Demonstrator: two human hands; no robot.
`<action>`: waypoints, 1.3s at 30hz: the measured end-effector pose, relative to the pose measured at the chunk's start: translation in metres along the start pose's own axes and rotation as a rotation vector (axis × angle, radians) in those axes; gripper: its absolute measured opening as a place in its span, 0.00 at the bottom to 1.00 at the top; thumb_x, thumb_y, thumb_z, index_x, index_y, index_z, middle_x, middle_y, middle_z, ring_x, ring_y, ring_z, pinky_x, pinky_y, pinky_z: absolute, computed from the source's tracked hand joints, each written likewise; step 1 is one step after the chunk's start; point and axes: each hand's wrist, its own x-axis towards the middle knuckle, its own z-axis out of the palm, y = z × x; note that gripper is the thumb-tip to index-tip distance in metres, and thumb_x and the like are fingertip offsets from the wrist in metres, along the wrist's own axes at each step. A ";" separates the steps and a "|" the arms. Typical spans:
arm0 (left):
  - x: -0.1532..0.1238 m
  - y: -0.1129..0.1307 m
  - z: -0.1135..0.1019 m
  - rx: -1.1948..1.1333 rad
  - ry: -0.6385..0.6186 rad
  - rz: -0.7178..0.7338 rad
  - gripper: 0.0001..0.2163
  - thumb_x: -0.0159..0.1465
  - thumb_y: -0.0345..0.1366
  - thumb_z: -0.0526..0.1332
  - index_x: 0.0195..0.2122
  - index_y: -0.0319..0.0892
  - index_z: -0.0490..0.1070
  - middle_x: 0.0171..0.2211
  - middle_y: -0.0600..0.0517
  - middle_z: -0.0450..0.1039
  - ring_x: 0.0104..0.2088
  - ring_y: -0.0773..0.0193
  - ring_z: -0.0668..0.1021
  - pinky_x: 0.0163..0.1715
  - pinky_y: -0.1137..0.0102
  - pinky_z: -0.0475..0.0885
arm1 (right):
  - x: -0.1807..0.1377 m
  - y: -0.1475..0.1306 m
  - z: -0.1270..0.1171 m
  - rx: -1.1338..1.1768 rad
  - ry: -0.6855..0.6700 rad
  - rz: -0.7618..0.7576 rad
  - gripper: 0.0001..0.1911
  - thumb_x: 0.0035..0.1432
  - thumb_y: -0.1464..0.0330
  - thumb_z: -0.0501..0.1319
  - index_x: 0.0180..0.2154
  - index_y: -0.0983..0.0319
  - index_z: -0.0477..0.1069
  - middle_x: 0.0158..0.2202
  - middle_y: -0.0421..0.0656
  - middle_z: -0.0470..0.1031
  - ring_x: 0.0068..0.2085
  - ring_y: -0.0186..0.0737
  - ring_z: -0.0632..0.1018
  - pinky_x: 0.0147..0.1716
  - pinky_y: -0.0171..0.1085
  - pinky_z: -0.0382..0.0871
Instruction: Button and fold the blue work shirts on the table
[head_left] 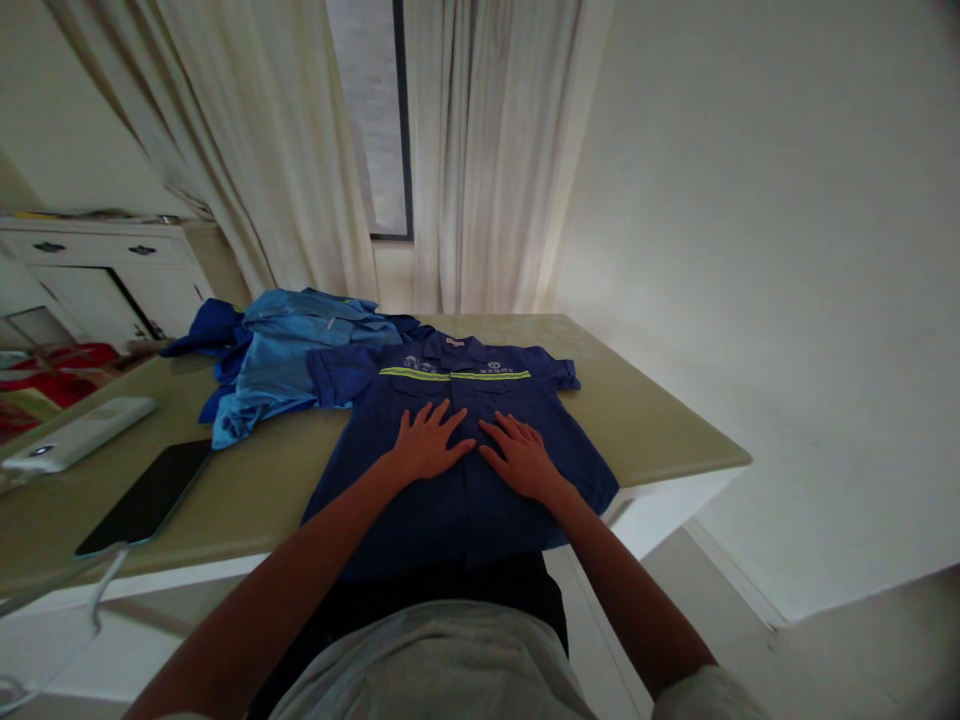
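A dark blue short-sleeved work shirt (457,400) with a yellow-green stripe across the chest lies spread face up on the table (660,430), its hem hanging over the near edge. My left hand (427,442) rests flat on the shirt's middle, fingers spread. My right hand (519,455) lies flat beside it, fingers stretched out, almost touching the left. Neither hand holds anything.
A pile of lighter blue garments (285,360) lies to the left behind the shirt. A dark phone (146,497) and a white power bank (79,432) with a cable sit at the table's left. A white cabinet (105,270), curtains (480,150) and a wall stand beyond.
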 end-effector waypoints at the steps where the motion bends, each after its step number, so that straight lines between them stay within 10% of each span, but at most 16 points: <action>1: 0.002 -0.005 0.004 -0.009 -0.062 -0.022 0.35 0.69 0.66 0.43 0.74 0.59 0.54 0.76 0.47 0.49 0.73 0.36 0.54 0.66 0.32 0.49 | -0.001 0.001 0.000 -0.013 -0.041 0.006 0.30 0.74 0.49 0.47 0.71 0.50 0.59 0.74 0.46 0.56 0.74 0.54 0.57 0.70 0.56 0.50; 17: 0.080 -0.045 0.015 0.000 -0.022 -0.009 0.27 0.76 0.49 0.41 0.73 0.49 0.56 0.75 0.44 0.53 0.72 0.43 0.58 0.68 0.41 0.51 | 0.092 0.042 0.009 -0.013 -0.146 -0.006 0.33 0.74 0.48 0.48 0.73 0.54 0.54 0.76 0.49 0.50 0.75 0.55 0.53 0.71 0.58 0.44; 22: 0.057 -0.029 0.006 0.022 0.146 0.073 0.16 0.73 0.41 0.53 0.56 0.41 0.72 0.58 0.41 0.72 0.59 0.52 0.72 0.59 0.58 0.67 | 0.073 0.026 -0.003 0.045 0.051 -0.064 0.28 0.71 0.51 0.57 0.62 0.62 0.69 0.63 0.54 0.71 0.63 0.52 0.70 0.63 0.48 0.60; 27: 0.041 -0.013 -0.004 -0.073 0.041 0.177 0.10 0.68 0.43 0.61 0.41 0.43 0.75 0.42 0.47 0.76 0.44 0.56 0.78 0.46 0.65 0.71 | 0.033 -0.016 -0.016 0.020 -0.026 -0.088 0.26 0.60 0.45 0.66 0.45 0.61 0.74 0.45 0.50 0.77 0.48 0.50 0.76 0.48 0.42 0.69; 33: 0.041 0.004 -0.013 -0.253 -0.098 0.223 0.14 0.71 0.45 0.56 0.42 0.44 0.79 0.40 0.49 0.81 0.42 0.59 0.80 0.42 0.68 0.71 | 0.015 -0.020 -0.024 0.000 -0.007 0.084 0.05 0.61 0.66 0.64 0.38 0.60 0.77 0.41 0.49 0.79 0.42 0.48 0.79 0.39 0.40 0.67; 39: 0.007 0.021 -0.014 -0.350 -0.094 0.415 0.11 0.68 0.40 0.63 0.48 0.45 0.80 0.47 0.48 0.79 0.49 0.59 0.79 0.52 0.67 0.71 | -0.003 0.000 -0.032 0.127 0.006 0.158 0.06 0.61 0.67 0.64 0.32 0.59 0.77 0.34 0.45 0.81 0.37 0.45 0.79 0.37 0.39 0.63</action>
